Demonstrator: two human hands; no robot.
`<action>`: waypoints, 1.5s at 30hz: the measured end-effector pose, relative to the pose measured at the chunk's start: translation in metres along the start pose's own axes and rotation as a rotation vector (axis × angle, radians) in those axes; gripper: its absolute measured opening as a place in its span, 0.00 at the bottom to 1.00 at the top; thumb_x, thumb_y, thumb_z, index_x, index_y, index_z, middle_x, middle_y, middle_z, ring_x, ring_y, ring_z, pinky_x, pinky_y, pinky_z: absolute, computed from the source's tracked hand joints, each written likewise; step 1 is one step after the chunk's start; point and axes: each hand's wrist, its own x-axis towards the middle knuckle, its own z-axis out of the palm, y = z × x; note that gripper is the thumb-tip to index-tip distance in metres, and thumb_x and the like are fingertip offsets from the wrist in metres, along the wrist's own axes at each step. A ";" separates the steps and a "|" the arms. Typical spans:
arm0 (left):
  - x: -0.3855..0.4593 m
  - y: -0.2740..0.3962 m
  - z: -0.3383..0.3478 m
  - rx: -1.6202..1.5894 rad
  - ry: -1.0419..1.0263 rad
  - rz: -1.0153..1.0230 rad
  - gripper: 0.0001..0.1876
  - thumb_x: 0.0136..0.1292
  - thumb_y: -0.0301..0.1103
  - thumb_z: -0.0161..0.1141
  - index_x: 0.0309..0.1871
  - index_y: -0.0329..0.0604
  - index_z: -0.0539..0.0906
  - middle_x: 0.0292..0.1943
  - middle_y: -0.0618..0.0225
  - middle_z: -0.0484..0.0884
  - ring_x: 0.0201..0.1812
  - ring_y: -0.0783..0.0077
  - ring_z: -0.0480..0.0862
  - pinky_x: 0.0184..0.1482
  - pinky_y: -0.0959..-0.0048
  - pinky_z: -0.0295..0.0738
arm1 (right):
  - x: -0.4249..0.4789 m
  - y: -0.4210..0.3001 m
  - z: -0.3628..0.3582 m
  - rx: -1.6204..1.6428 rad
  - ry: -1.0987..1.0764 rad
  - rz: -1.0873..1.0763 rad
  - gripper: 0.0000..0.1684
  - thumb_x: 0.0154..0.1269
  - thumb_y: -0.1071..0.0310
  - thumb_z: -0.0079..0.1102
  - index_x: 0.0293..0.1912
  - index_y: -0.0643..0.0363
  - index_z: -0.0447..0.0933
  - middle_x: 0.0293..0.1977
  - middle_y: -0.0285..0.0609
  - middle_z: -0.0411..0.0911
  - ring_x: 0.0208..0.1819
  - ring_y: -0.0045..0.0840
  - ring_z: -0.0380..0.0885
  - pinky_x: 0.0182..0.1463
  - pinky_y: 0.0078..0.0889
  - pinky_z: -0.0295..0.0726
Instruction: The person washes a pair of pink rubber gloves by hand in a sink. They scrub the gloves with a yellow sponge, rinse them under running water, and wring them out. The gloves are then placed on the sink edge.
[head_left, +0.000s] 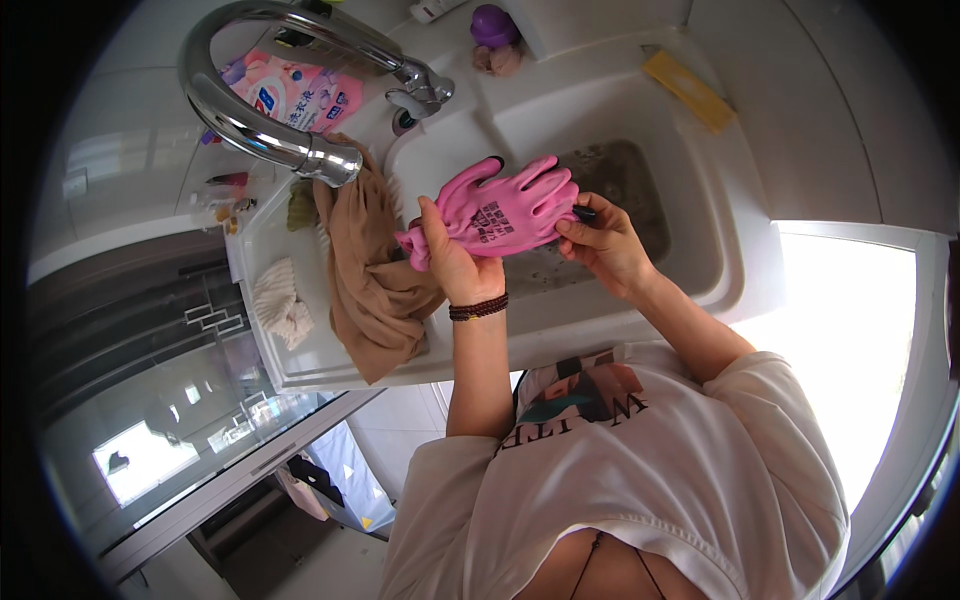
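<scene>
A pink work glove (510, 214) with dark fingertips and black print lies across both hands above the white laundry sink (731, 259). My left hand (459, 259), with a dark beaded bracelet at the wrist, grips its cuff end. The fingers of my right hand (600, 236) pinch a dark fingertip of the glove. Beneath it, murky brown water (637, 195) stands in the basin. A brown cloth (367, 292) is draped over the washboard part, left of the glove.
The chrome faucet (262, 142) arches over the sink's left side. Beside it are a pink detergent pouch (300, 90) and a purple object (493, 26). A yellow bar-shaped object (690, 90) sits on the far right rim. A crumpled white cloth (281, 304) lies at left.
</scene>
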 end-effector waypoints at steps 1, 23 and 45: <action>0.000 0.000 -0.001 0.001 0.040 0.012 0.22 0.68 0.51 0.51 0.47 0.39 0.78 0.43 0.67 0.81 0.46 0.72 0.79 0.51 0.70 0.74 | 0.001 0.001 -0.001 -0.020 0.006 -0.010 0.16 0.60 0.74 0.62 0.47 0.62 0.71 0.32 0.36 0.78 0.28 0.18 0.78 0.33 0.18 0.77; 0.005 -0.127 -0.057 -0.170 -0.135 -0.528 0.16 0.69 0.45 0.52 0.54 0.49 0.73 0.53 0.70 0.74 0.56 0.72 0.72 0.59 0.65 0.69 | 0.084 0.039 -0.041 -1.187 0.398 -0.534 0.13 0.50 0.67 0.62 0.39 0.58 0.77 0.24 0.53 0.77 0.28 0.48 0.77 0.33 0.44 0.76; 0.101 -0.191 -0.139 -0.124 0.172 -0.919 0.28 0.64 0.61 0.47 0.56 0.49 0.72 0.55 0.65 0.74 0.61 0.63 0.68 0.62 0.59 0.62 | 0.138 0.116 -0.116 -1.378 0.183 -0.173 0.29 0.54 0.54 0.62 0.54 0.51 0.68 0.46 0.48 0.73 0.49 0.43 0.73 0.49 0.43 0.74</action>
